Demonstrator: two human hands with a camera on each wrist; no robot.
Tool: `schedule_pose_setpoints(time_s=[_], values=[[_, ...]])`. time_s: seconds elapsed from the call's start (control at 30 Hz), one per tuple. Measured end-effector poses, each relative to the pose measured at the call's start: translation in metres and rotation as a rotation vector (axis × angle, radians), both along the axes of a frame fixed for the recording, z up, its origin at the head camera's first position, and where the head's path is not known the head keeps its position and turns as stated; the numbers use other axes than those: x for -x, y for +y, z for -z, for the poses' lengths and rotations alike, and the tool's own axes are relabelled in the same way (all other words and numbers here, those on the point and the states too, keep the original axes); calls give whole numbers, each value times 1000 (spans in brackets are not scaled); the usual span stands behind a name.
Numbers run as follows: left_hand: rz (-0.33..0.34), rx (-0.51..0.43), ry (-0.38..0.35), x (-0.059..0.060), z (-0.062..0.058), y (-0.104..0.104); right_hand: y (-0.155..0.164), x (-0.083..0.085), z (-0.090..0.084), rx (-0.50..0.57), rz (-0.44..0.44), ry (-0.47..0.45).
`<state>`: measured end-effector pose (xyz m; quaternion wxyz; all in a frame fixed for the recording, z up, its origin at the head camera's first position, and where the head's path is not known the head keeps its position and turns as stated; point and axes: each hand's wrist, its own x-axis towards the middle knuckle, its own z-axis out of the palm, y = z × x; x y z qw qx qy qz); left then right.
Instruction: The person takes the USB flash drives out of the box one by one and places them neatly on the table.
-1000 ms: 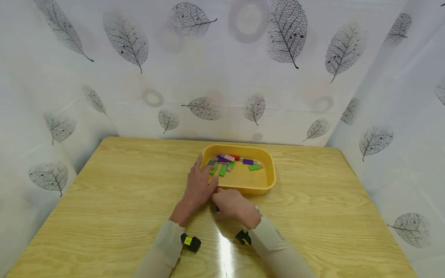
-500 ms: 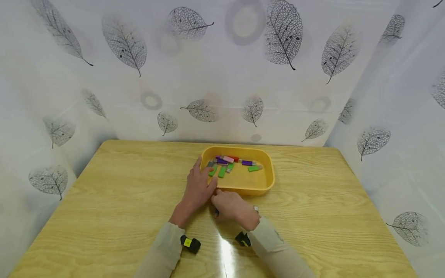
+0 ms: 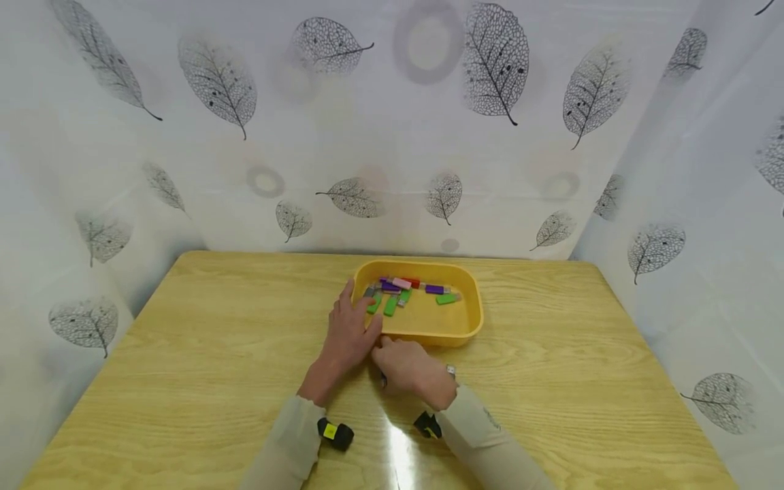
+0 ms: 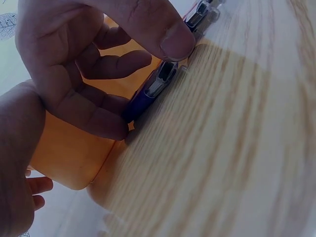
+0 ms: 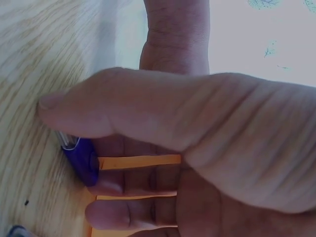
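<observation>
A yellow tray (image 3: pixel 429 335) holds several small sticks (image 3: pixel 392 303) in green, purple, pink and red. My left hand (image 3: pixel 349 333) lies with straight fingers against the tray's near left corner, its fingertips at the rim. Just in front of the tray, my right hand (image 3: pixel 407 364) is curled over the table. It pinches a purple stick (image 4: pixel 143 96) with a clear cap between thumb and fingers, and the stick lies on the wood. In the right wrist view the purple stick (image 5: pixel 83 160) shows under the thumb (image 5: pixel 98 111). Most of the stick is hidden in the head view.
The wooden table (image 3: pixel 551 381) is walled by leaf-print curtains (image 3: pixel 429 136) at the back and both sides. Black wrist cameras (image 3: pixel 335 432) sit on both sleeves.
Both hands stay almost where they were. The right hand has crept slightly toward the tray's near edge. The view has shifted a little.
</observation>
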<state>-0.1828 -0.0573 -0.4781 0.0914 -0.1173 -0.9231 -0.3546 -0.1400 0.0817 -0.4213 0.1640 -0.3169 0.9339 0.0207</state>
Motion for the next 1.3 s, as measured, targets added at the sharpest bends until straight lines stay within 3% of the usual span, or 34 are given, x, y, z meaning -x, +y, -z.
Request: schedule_pose_setpoints(time_s=[0.23,0.43,0.57,0.7,0.8,1.0,1.3], values=[[12,-1,30,-1,-1,-1,0,-3,-3,-6,-2,16],[13,3,31,1,0,-2,7,-4,-15,63,-26,16],[13,12,26,3,-1,-2,17,2,-28,169,-11,-6],[15,9,20,3,-1,-2,32,16,-34,335,65,15],[19,-6,21,1,-1,-2,46,30,-29,425,153,83],[24,-10,27,1,-1,-1,68,56,-6,467,324,194],[12,-23,30,0,0,-2,74,75,20,481,341,147]])
